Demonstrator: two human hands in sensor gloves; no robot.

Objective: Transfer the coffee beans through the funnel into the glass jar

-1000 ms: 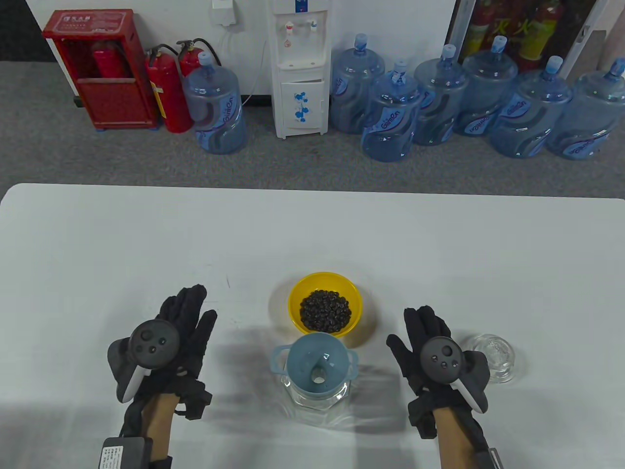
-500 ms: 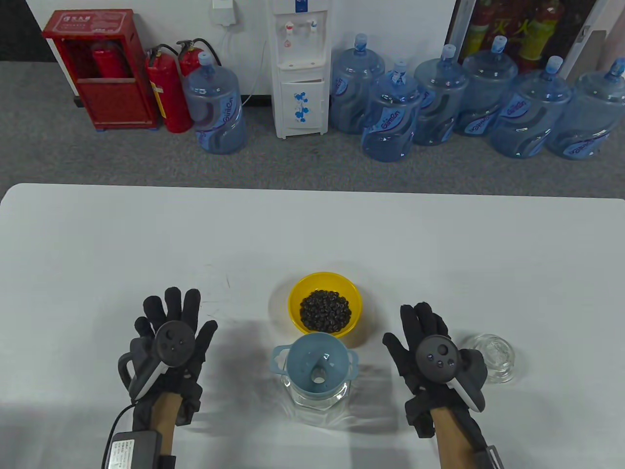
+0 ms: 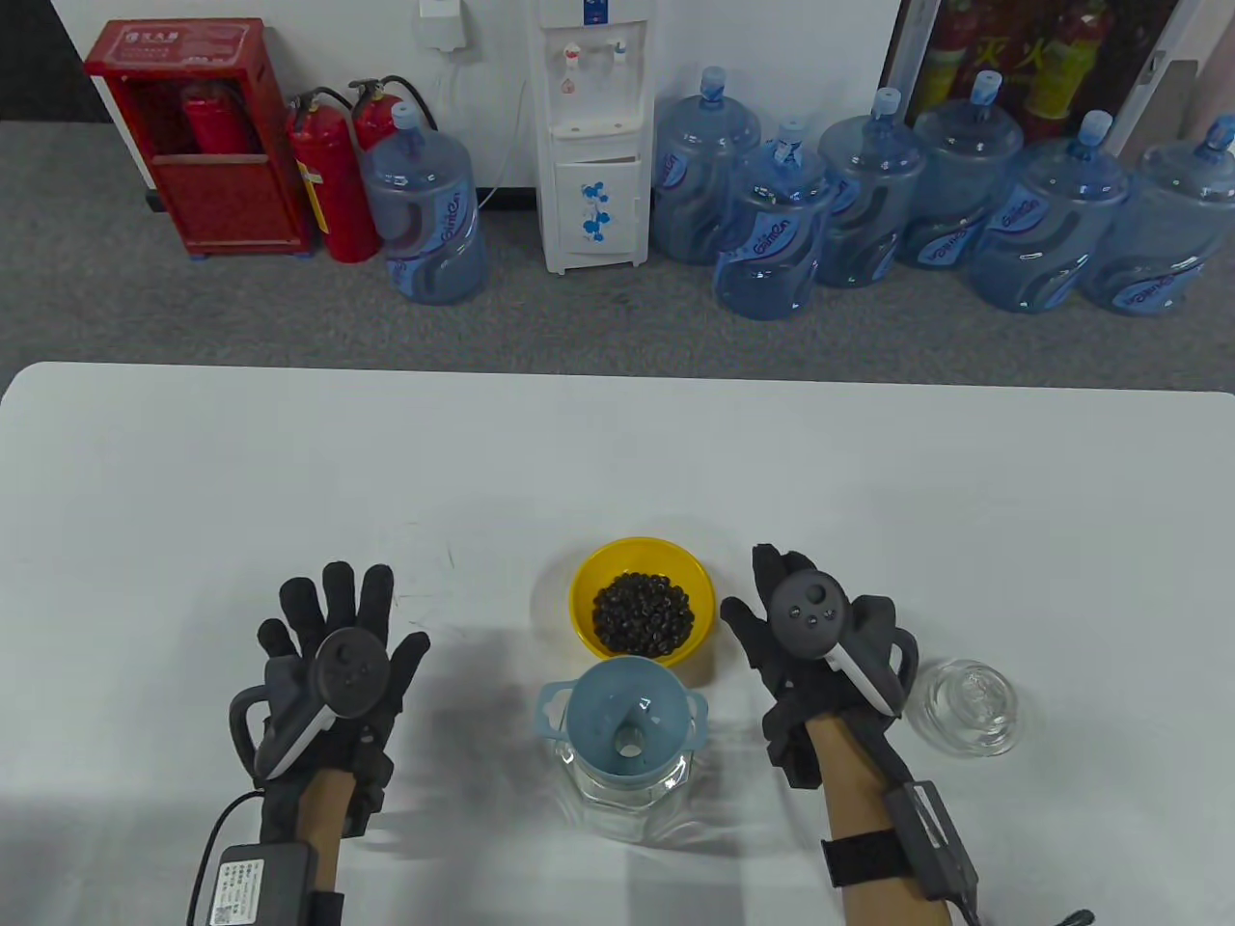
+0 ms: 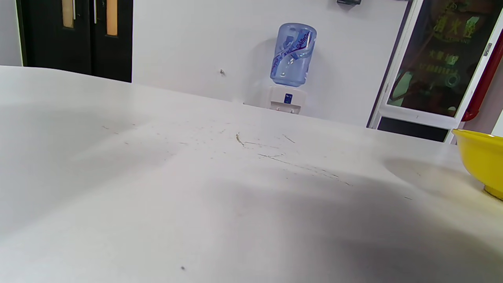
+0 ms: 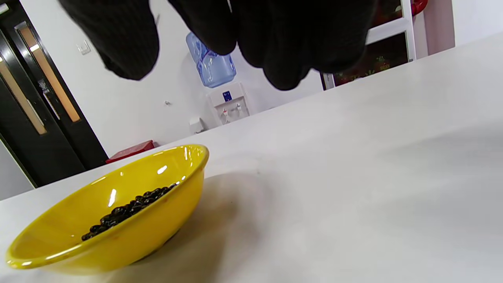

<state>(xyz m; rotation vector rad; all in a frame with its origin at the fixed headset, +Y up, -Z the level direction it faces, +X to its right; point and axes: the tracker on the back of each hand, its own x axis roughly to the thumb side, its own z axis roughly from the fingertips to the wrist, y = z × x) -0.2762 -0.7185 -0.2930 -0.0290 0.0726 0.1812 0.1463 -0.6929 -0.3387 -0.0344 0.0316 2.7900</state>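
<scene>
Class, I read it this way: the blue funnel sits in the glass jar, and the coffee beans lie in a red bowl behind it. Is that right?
Not quite: the bowl is yellow, not red, as the table view shows. The blue funnel does sit in the glass jar, with the coffee beans behind it.

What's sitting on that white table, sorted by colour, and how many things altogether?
Yellow: 1, the bowl holding the dark coffee beans
Blue: 1, the funnel sitting in the jar's mouth
Clear glass: 2, the jar and the glass lid lying apart from the jar
Total: 4 items, counting the beans with their bowl
</scene>
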